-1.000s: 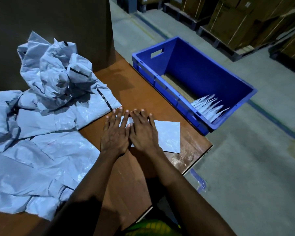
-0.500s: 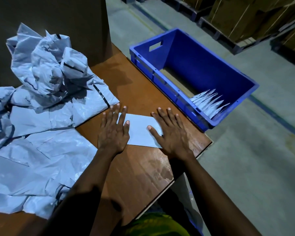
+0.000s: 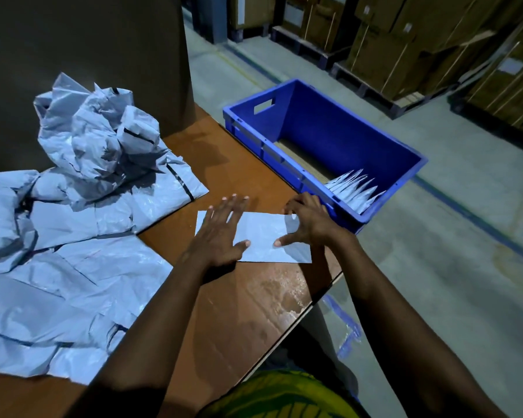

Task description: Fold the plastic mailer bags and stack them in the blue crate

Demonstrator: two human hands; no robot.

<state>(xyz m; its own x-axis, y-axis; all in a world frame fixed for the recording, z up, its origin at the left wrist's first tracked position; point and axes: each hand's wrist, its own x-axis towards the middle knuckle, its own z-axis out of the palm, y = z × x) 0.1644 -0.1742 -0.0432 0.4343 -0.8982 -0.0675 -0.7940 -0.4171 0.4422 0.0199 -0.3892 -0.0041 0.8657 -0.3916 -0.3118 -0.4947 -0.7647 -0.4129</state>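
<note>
One grey mailer [image 3: 263, 241] lies flat on the desk [image 3: 242, 303] as a long strip under both hands, part folded by the look of it. The left hand [image 3: 221, 233] rests on its left end, palm down, fingers straight and fanned, thumb out to the side, plainly there to pin the plastic so it cannot slide or spring open; slick film like this would likely creep without that weight. The right hand [image 3: 310, 224] is arched over the other end; its fingers curl down at the far edge and its thumb reaches back along the top toward the left thumb, so it appears to be clamped on that end, ready, I judge, to bring it over for the next fold; whether the fingertips have got under the edge I cannot tell. Both forearms come in low and nearly side by side, wrists close to the desk.

Just beyond the right hand's knuckles, off the desk's edge, stands the blue crate [image 3: 329, 131]; folded bags [image 3: 352, 188] stand on edge in the end nearest that hand, within short reach, which is likely why the folding is done here. On the outer side of the left hand the loose bags [image 3: 73, 267] spread in a heap, crumpled higher further off against a cardboard box [image 3: 88, 55]; many remain, so the task looks far from over.
</note>
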